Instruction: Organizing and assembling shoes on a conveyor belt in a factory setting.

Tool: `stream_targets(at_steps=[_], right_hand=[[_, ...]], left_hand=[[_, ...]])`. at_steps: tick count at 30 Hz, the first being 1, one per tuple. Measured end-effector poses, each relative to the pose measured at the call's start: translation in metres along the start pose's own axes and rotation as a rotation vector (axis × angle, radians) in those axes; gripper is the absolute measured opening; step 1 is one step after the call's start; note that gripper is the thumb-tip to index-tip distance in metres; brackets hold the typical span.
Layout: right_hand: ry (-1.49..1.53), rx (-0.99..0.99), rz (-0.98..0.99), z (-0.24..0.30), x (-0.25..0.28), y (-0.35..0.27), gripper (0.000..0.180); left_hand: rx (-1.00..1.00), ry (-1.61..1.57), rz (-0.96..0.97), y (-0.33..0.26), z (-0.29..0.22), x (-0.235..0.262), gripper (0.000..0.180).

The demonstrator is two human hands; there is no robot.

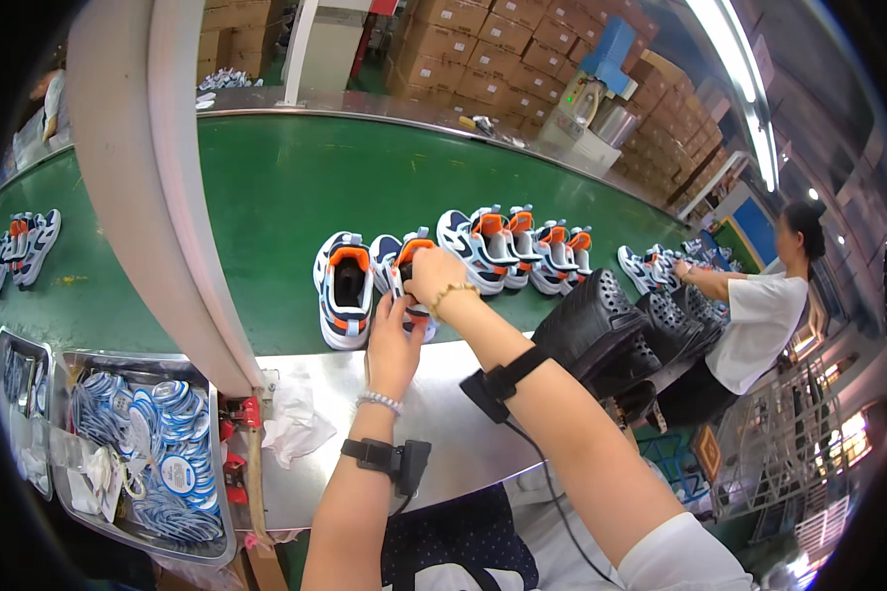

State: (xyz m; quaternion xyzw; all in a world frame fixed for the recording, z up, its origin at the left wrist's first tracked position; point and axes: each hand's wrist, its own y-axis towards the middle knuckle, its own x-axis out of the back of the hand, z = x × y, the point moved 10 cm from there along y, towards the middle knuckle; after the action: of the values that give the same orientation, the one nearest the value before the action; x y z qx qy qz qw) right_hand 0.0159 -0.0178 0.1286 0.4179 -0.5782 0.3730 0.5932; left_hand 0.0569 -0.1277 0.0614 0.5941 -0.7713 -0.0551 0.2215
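Both of my hands work on one white, navy and orange sneaker (pixel 384 250) at the near edge of the green belt. My left hand (pixel 394 345) is closed on its near side. My right hand (pixel 438 278) reaches over from the right, its fingers curled at the orange-lined opening; the fingertips are partly hidden inside. Just left of it, a matching sneaker (pixel 325 286) stands upright and apart from my hands, its dark insole showing. A row of similar sneakers (pixel 475 251) stands close by on the right.
At lower left, a metal tray (pixel 215 433) holds bundled blue-grey cords and round tags. Crumpled white paper (pixel 294 419) lies on the steel ledge (pixel 434 424). A pale post (pixel 133 148) rises at left. Black perforated clogs (pixel 601 310) sit right of my forearm; a co-worker (pixel 764 315) handles sneakers beyond.
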Motion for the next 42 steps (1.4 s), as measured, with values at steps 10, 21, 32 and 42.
stream_targets(at_steps=[10, 21, 32, 42], right_hand=[[0.175, -0.013, -0.108, -0.006, 0.009, -0.002, 0.025], [0.248, -0.107, 0.080, 0.003, -0.045, 0.021, 0.033], [0.366, -0.109, 0.128, 0.010, -0.037, 0.015, 0.021], [0.897, 0.165, -0.326, -0.022, -0.016, -0.087, 0.024]], left_hand=[[0.004, 0.027, -0.017, 0.006, -0.002, 0.004, 0.039], [0.014, 0.007, -0.026, 0.007, 0.012, 0.011, 0.039], [-0.045, 0.165, -0.093, 0.007, 0.001, 0.018, 0.043], [0.120, -0.476, -0.057, 0.050, 0.048, 0.017, 0.048]])
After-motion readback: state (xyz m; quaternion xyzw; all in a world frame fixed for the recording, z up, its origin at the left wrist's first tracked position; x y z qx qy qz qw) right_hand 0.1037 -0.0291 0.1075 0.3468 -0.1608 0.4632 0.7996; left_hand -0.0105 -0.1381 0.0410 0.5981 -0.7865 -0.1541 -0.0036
